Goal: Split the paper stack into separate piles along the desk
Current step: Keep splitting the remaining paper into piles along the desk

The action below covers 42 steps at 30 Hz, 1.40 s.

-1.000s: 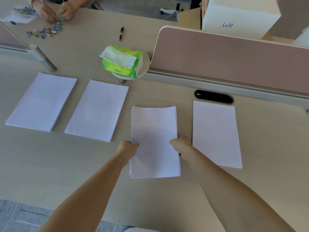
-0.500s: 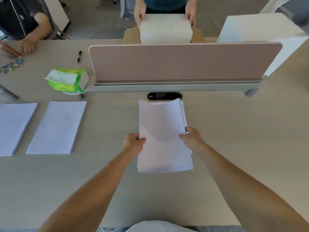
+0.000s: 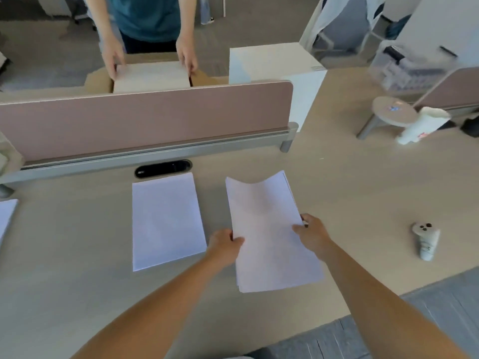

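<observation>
Container: one open brown cardboard box [image 3: 98, 82] behind the pink divider panel [image 3: 145, 120]. It holds a thick white block of sheets [image 3: 151, 76], which a second person grips at both ends.

Count: three lots of paper show on the pale wooden table [image 3: 363, 190].
- A flat white paper pile [image 3: 166, 221] lies just below the black oval cable port [image 3: 163, 169].
- The corner of a further white pile [image 3: 6, 213] shows at the left edge.
- The white paper stack [image 3: 269, 237] is held in the hands, just right of the flat pile and apart from it.

One white hand controller [image 3: 425, 240] lies well to the right.

Hands: both arms are extended. The left hand [image 3: 224, 246] pinches the stack's left edge and the right hand [image 3: 312, 233] pinches its right edge, thumbs on top. The far edge bows upward. Contact of the near end with the table cannot be determined.
</observation>
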Each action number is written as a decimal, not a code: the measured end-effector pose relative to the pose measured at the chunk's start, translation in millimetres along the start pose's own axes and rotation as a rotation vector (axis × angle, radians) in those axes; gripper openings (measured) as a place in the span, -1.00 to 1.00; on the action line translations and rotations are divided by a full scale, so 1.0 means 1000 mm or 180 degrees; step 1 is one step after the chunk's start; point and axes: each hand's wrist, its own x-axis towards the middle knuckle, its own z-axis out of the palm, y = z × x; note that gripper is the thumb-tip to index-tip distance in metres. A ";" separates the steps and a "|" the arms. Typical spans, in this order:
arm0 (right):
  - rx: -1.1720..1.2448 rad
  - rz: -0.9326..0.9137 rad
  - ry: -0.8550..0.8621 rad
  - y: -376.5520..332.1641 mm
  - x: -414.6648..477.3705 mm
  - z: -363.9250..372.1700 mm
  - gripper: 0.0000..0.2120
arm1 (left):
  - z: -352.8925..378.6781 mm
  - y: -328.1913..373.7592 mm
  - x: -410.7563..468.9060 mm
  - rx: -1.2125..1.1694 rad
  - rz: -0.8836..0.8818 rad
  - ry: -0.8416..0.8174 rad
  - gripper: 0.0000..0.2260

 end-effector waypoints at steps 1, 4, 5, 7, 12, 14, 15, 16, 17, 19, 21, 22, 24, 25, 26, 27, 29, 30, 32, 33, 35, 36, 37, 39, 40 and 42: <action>0.0015 0.0064 0.0101 0.009 0.001 -0.006 -0.82 | 0.007 0.005 0.004 0.0037 0.0077 -0.0078 -0.72; 0.0043 0.0223 0.0231 0.028 0.009 -0.015 -0.81 | 0.021 0.010 0.014 0.0006 0.0187 -0.0149 -0.74; 0.0057 0.0274 0.0185 0.034 0.011 -0.015 -0.79 | 0.026 0.008 0.014 0.0004 0.0152 -0.0136 -0.75; -0.0043 0.0309 0.0053 0.039 0.016 -0.013 -0.78 | 0.036 0.002 0.017 0.0019 0.0003 -0.0056 -0.76; -0.0431 0.0033 -0.0447 0.046 0.064 -0.005 -0.80 | 0.056 -0.012 0.041 0.0175 -0.0393 0.0220 -0.70; -0.0458 -0.0071 -0.0628 0.047 0.082 -0.002 -0.82 | 0.063 -0.009 0.044 0.0134 -0.0608 0.0461 -0.71; -0.0415 -0.0073 -0.0727 0.046 0.088 0.000 -0.84 | 0.068 -0.008 0.044 0.0138 -0.0735 0.0571 -0.70; -0.0358 -0.0069 -0.0815 0.046 0.094 0.003 -0.84 | 0.072 -0.005 0.042 0.0142 -0.0857 0.0676 -0.70; -0.0329 -0.0058 -0.0929 0.044 0.097 0.006 -0.84 | 0.074 -0.005 0.039 0.0108 -0.1004 0.0774 -0.70; -0.0383 -0.0010 -0.1214 0.044 0.100 0.011 -0.82 | 0.078 -0.005 0.033 0.0029 -0.1269 0.0946 -0.77; -0.0479 0.0014 -0.1316 0.046 0.099 0.012 -0.79 | 0.081 -0.013 0.029 -0.0007 -0.1523 0.1022 -0.85; -0.0588 0.0013 -0.1304 0.047 0.099 0.010 -0.80 | 0.083 -0.016 0.027 -0.0049 -0.1610 0.1043 -0.77; -0.0762 0.0014 -0.1340 0.045 0.099 0.005 -0.85 | 0.085 -0.016 0.023 -0.0229 -0.1780 0.1010 -0.56; -0.0789 0.0028 -0.1397 0.042 0.099 0.003 -0.86 | 0.086 -0.013 0.022 -0.0389 -0.1844 0.1021 -0.52; -0.0813 0.0039 -0.1475 0.040 0.099 0.002 -0.86 | 0.086 -0.009 0.020 -0.0534 -0.1894 0.1036 -0.52; -0.0829 0.0055 -0.1529 0.037 0.099 0.002 -0.87 | 0.086 -0.005 0.019 -0.0639 -0.1948 0.1058 -0.50; -0.0857 0.0065 -0.1487 0.032 0.097 0.002 -0.87 | 0.088 -0.002 0.021 -0.0723 -0.2023 0.1110 -0.44; -0.0866 0.0076 -0.1455 0.029 0.095 0.002 -0.84 | 0.089 -0.003 0.025 -0.0762 -0.2061 0.1140 -0.41; -0.0786 0.0130 -0.1445 0.025 0.091 0.003 -0.78 | 0.091 -0.003 0.028 -0.0823 -0.2085 0.1125 -0.40; -0.0725 0.0146 -0.1462 0.024 0.091 0.003 -0.79 | 0.091 -0.004 0.030 -0.0849 -0.2097 0.1133 -0.41; -0.0701 0.0149 -0.1525 0.021 0.088 0.003 -0.90 | 0.090 -0.006 0.032 -0.0859 -0.2104 0.1181 -0.44; -0.0690 0.0130 -0.1522 0.018 0.087 0.003 -0.94 | 0.089 -0.006 0.031 -0.0855 -0.2100 0.1194 -0.45; -0.0711 0.0115 -0.1512 0.016 0.087 0.004 -0.95 | 0.087 -0.007 0.030 -0.0856 -0.2092 0.1211 -0.47; -0.0800 0.0107 -0.1502 0.010 0.086 0.005 -0.98 | 0.085 -0.012 0.031 -0.0840 -0.2087 0.1204 -0.51; -0.0835 0.0118 -0.1507 0.007 0.086 0.005 -0.97 | 0.084 -0.013 0.030 -0.0819 -0.2098 0.1188 -0.52; -0.0933 0.0186 -0.1560 0.005 0.088 0.006 -0.77 | 0.082 -0.012 0.032 -0.0754 -0.2098 0.1146 -0.56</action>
